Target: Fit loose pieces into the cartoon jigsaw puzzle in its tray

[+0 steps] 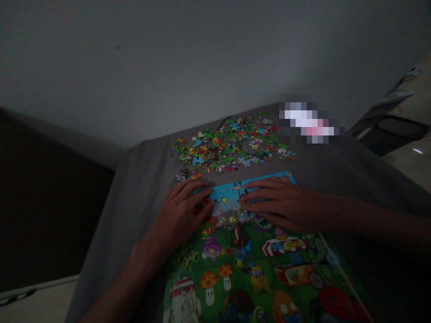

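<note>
A colourful cartoon jigsaw puzzle board lies in front of me, with a blue band at its far end and green below. My left hand rests at its far left edge, fingers stretched out and slightly curved. Across from it, my right hand lies over the far right part, its fingers extended flat and pointing left. Neither hand shows anything held. The fingers cover parts of the blue band. Beyond the board, many loose jigsaw pieces are spread in a heap.
A grey cloth covers the surface under everything. Behind it rises a pale wall. A pixelated pale and pink patch is at the back right. Further right is a dark chair-like object. Below left, the floor shows.
</note>
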### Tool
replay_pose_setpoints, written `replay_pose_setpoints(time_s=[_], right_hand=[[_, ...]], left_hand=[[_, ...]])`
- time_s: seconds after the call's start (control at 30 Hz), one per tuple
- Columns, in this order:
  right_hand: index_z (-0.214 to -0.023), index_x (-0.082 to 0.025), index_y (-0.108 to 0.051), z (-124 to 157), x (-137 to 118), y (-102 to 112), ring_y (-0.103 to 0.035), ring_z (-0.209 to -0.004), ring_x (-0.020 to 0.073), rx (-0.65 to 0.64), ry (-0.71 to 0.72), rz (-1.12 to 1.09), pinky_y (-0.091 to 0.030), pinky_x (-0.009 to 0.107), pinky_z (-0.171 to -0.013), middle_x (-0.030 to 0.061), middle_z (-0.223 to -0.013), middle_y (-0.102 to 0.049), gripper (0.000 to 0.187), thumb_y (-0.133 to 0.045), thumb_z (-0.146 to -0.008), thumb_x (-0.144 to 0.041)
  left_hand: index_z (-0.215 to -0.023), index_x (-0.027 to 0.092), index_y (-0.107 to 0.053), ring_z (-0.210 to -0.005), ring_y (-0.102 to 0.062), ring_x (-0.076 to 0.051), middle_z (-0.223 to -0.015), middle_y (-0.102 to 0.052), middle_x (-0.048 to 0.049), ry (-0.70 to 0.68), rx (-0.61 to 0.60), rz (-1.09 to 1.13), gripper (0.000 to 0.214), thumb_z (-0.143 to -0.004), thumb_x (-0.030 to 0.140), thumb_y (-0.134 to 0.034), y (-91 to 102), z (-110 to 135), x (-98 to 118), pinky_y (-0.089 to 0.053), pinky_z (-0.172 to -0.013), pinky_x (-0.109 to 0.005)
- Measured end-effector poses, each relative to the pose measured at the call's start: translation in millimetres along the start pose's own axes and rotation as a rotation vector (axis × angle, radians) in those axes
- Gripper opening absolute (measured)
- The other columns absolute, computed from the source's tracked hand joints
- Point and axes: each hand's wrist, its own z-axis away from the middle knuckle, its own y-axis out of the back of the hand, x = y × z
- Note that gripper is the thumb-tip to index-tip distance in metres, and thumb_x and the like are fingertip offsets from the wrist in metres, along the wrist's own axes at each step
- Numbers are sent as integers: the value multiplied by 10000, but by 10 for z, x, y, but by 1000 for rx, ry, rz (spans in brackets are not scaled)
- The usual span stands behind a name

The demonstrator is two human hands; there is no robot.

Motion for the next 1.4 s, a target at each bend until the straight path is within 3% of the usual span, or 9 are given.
replay_pose_setpoints(time_s=[0.23,0.43,0.7,0.8,0.9,1.1,1.4], right_hand=[[-1286,-157,-667,1,15,23,-556,-1311,238,-13,37,41,-489,429,-1044,102,-1307,-697,331,-483,-1012,-180],[-1293,-154,-661,16,26,14,-567,-1295,250,-23,33,39,-493,445,-1039,98,-1311,-695,338,-457,-1026,-189],[-1305,-159,-650,41,42,-34,-546,-1320,253,-1,38,34,-479,444,-1051,92,-1337,-682,334,-477,-1022,-201],[-1308,-159,-648,38,35,-18,-560,-1304,247,2,34,40,-486,435,-1041,89,-1328,-688,338,-467,-1025,-197],[-1304,-155,-650,30,30,3,-564,-1303,251,-16,37,50,-494,435,-1034,84,-1330,-688,343,-442,-1036,-205],[-1301,-162,-654,30,43,-6,-556,-1311,253,-22,37,50,-486,441,-1039,85,-1334,-686,345,-440,-1034,-203],[-1299,-168,-656,34,39,-2,-555,-1312,248,-19,30,38,-484,441,-1036,90,-1320,-693,349,-430,-1039,-215]], left_hand=[[-1289,255,-675,-1238,-590,-315,-1322,-668,-93,1,-1,-19,364,-997,441,-564,143,74,-48,-512,-1038,-531],[-1380,280,-615,-1206,-583,-294,-1339,-631,-90,-67,-69,-52,429,-973,218,-496,217,143,-17,-514,-1012,-505],[-1367,252,-622,-1205,-562,-317,-1348,-615,-105,-68,-94,-88,428,-978,145,-480,211,142,5,-514,-974,-548],[-1328,238,-631,-1112,-599,-291,-1255,-651,-93,-91,-69,-60,381,-977,155,-505,307,150,47,-532,-915,-505],[-1297,237,-635,-1032,-625,-248,-1194,-675,-67,-160,-121,-6,358,-978,144,-500,395,167,125,-535,-880,-442],[-1296,234,-637,-1157,-613,-233,-1289,-688,-28,-262,-240,17,322,-1019,185,-482,416,236,240,-498,-996,-419],[-1331,242,-629,-1235,-596,-234,-1372,-666,-11,-303,-258,-13,345,-1031,195,-464,435,275,239,-492,-1048,-437]])
